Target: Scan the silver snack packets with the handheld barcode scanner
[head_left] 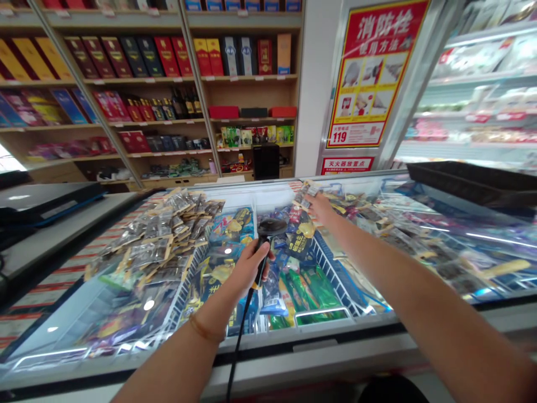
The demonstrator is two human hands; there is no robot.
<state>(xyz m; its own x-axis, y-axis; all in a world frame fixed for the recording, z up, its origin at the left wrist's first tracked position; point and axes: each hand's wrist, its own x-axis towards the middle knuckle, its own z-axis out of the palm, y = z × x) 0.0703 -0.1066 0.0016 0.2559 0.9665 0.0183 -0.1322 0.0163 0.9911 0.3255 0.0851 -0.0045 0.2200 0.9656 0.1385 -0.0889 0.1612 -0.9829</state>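
My left hand (250, 263) is wrapped round the handle of a black barcode scanner (272, 226), whose cord runs down toward me. The scanner is over the middle of a chest freezer. Farther back, my right hand (322, 208) is closed on a small clear packet (308, 190) with tan edges and dark contents; whether it grips more than one I cannot tell. A big heap of similar packets (157, 226) lies on the glass to the left, and more packets (398, 232) are spread on the right.
White wire baskets (331, 268) inside the freezer hold blue and green bags (312, 285). A black tray (474, 182) rests at the back right. On the left is a dark flat device (50, 201). Shelves of boxed goods (168, 56) stand behind, beside a red poster (377, 73).
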